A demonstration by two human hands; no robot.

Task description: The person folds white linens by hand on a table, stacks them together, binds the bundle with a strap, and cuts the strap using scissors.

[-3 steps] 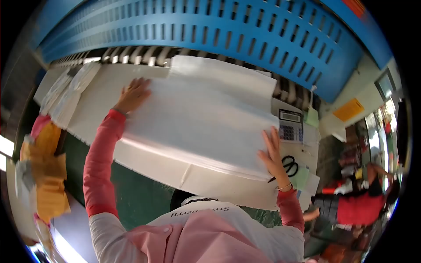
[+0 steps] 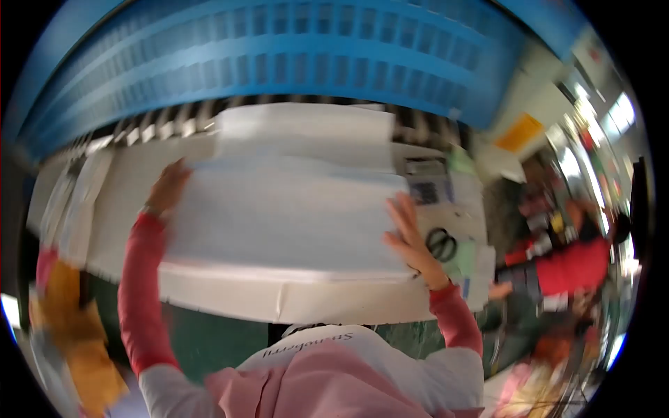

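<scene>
A stack of white sheets (image 2: pixel 286 216) lies across the table (image 2: pixel 230 296), its far part reaching the blue slotted machine. At the stack's left edge is my left hand (image 2: pixel 169 187), blurred, with its fingers toward the machine; whether they grip the edge cannot be made out. My right hand (image 2: pixel 410 233) rests at the right edge of the sheets, fingers spread. Just right of it are black-handled scissors (image 2: pixel 441 244), and beyond them a calculator (image 2: pixel 426 182).
The blue slotted machine (image 2: pixel 306 52) spans the far side. White folded pieces (image 2: pixel 78 202) lie at the table's left end, with yellow-brown bundles (image 2: pixel 87 348) below. Green paper (image 2: pixel 461 259) sits near the scissors. Another person in red (image 2: pixel 571 268) is at the right.
The view has turned and blurred, so the table and sheets appear further left and more level. Both hands remain at the sides of the sheets.
</scene>
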